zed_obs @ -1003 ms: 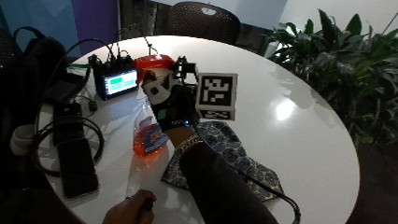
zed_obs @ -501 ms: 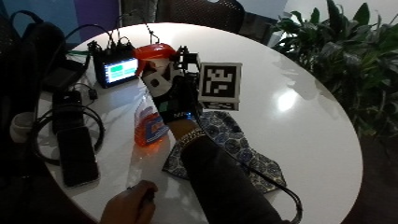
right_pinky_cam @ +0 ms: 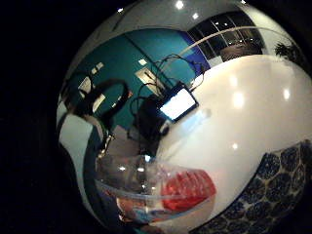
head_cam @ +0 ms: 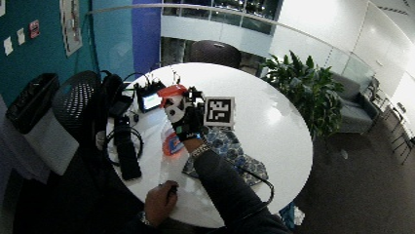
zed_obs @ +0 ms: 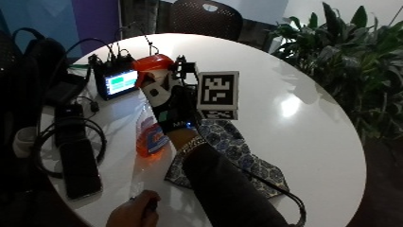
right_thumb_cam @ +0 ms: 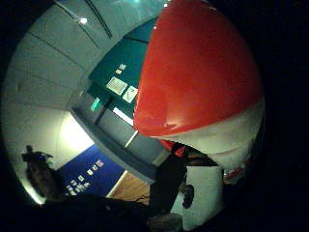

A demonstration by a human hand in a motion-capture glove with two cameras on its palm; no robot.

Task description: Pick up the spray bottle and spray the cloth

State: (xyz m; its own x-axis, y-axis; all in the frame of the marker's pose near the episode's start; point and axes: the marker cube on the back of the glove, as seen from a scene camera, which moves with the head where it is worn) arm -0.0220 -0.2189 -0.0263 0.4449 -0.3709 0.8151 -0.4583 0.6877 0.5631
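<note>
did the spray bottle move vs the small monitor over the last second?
Cannot tell. The outside camera itself shifted. The spray bottle remains just beside the small monitor, gripped at its red head by the right hand, with no clear displacement.

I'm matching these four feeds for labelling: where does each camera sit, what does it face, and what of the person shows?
Outside view: above the round table, facing the gloved right hand on the spray bottle, patterned cloth beside; forearm and bare hand show.
Wide outside view: higher and farther back, same scene plus chair and plant.
Little finger side palm view: looks at the bottle's clear body over the table, cloth and small monitor; no hand shows.
Thumb side palm view: the bottle's red and white head fills it.
All four share the bottle.
</note>
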